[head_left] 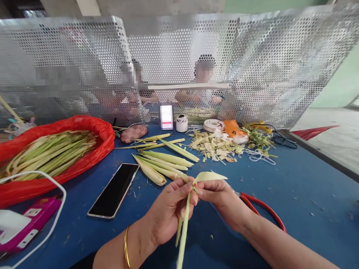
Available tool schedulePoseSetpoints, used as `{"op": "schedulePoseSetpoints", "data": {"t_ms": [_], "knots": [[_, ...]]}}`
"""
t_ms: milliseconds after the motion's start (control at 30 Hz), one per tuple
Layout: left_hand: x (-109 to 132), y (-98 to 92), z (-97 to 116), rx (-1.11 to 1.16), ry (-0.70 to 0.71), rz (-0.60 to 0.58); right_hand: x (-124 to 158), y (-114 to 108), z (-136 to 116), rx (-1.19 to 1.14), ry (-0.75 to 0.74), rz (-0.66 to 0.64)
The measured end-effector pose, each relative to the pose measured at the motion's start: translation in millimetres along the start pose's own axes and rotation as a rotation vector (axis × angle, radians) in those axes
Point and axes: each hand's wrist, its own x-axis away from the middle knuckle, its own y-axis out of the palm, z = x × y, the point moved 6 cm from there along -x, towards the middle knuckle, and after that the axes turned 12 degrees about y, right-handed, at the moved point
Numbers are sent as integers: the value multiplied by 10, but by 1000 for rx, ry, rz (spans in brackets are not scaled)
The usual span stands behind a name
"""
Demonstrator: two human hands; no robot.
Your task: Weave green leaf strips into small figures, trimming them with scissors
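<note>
Pale green leaf strips (184,234) meet in a small knot or fold between my two hands, with the long ends hanging down toward me. My left hand (174,205) wears a gold bangle at the wrist and pinches the strips from the left. From the right, my right hand (220,194) pinches the same spot, and a wide leaf piece (210,176) sticks out above its fingers. Just beyond my hands several long husk leaves (165,161) lie fanned out on the blue table (291,209). Red-handled scissors (266,210) lie partly hidden under my right forearm.
A phone (114,190) lies left of my hands, beside a red bag (107,136) of leaf strips and a magenta power strip (30,224). Leaf scraps (214,144), tape (213,125) and a small jar (181,123) stand before a perforated metal screen (168,42); people sit behind it.
</note>
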Motion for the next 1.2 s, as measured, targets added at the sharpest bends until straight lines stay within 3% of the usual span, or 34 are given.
{"op": "schedulePoseSetpoints", "data": {"t_ms": [167,333,633,833,1067,1200], "knots": [[-8,-9,4,-44,-4,-15,-18,-51,42,70,-17,44],[8,-42,75,-345,91,103,54,-205,-188,302,-246,334],[28,-34,93,-385,11,105,210,-68,-353,223,-364,164],[33,-2,83,-570,21,22,209,-97,-400,376,-467,283],[14,-42,21,-716,-13,-18,159,-161,-253,308,-244,384],[15,-69,30,-711,-31,29,83,-184,-171,191,-102,336]]}}
